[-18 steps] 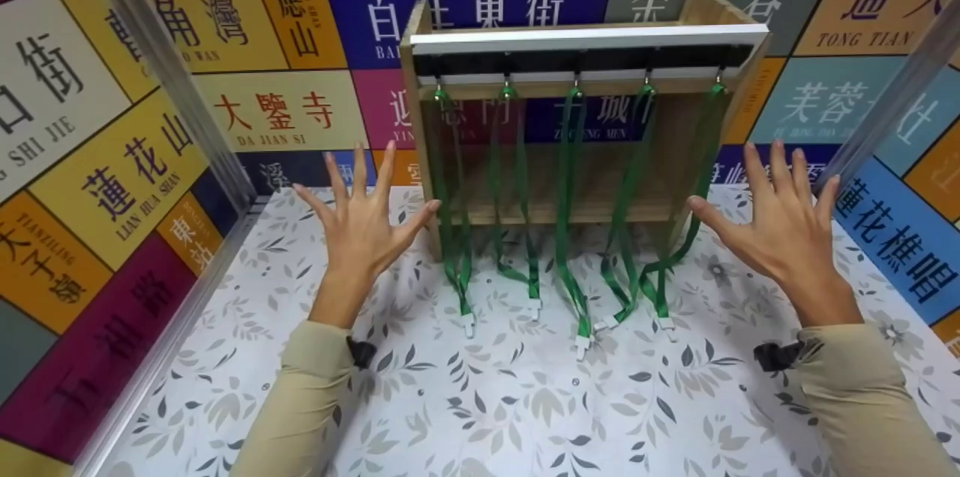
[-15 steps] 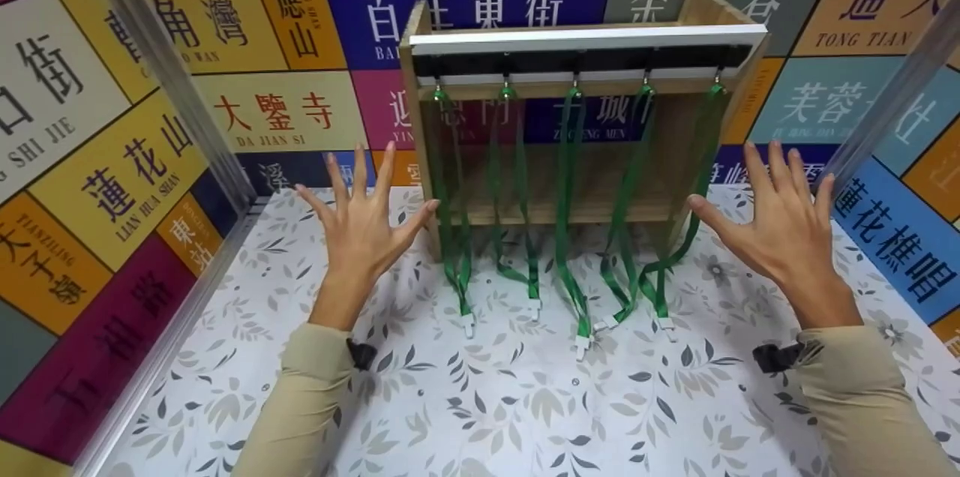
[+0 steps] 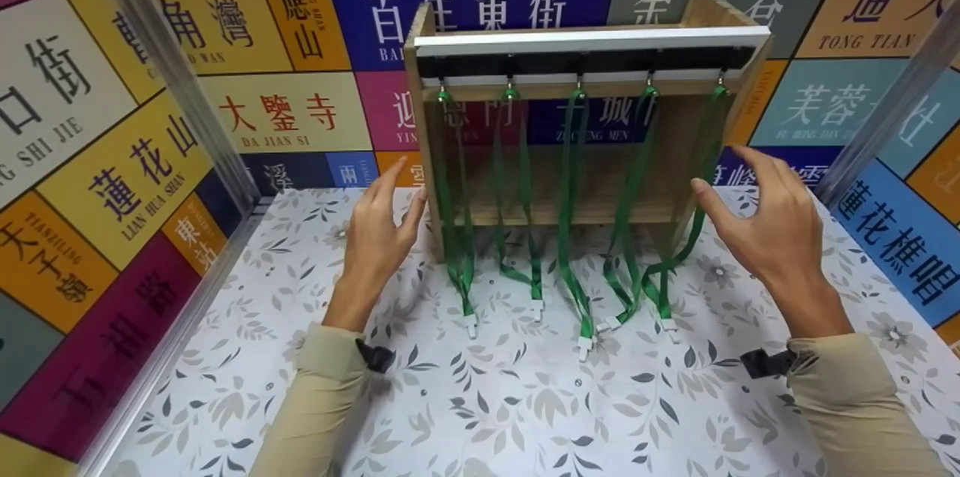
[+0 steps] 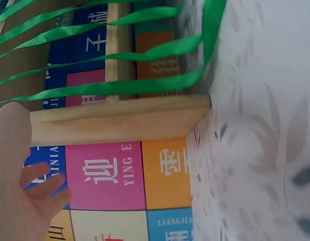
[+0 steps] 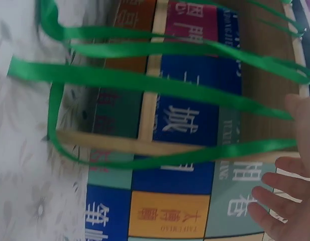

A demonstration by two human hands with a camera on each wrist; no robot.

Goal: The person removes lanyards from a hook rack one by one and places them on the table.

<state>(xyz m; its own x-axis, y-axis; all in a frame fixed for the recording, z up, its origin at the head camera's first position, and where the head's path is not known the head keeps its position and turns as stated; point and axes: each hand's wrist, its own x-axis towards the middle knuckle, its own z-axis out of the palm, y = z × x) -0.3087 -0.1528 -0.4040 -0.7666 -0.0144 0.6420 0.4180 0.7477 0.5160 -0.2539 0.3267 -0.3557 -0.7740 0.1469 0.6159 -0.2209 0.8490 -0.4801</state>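
Observation:
A wooden rack (image 3: 686, 233) stands upright on the patterned surface, with a white and black strip (image 3: 585, 61) across its top front. From small hooks on that strip hang several green lanyards (image 3: 568, 184), their white clip ends (image 3: 585, 347) lying on the surface. My left hand (image 3: 379, 229) is beside the rack's left side panel (image 4: 119, 123), fingers loosely bent and holding nothing. On the other side, my right hand (image 3: 780, 229) is by the rack's right edge, thumb close to the rightmost lanyard (image 5: 144, 163). Whether either hand touches the rack cannot be told.
White leaf-patterned cloth (image 3: 480, 409) covers the table. Panels with coloured street-name signs (image 3: 285, 109) rise behind and at both sides. Clear corner strips (image 3: 180, 87) run up at the left and right (image 3: 892, 102).
Both hands have gone from spread fingers to loosely bent ones and turned inward toward the rack's sides. The left hand has moved a little to the right. The rack and lanyards stay put.

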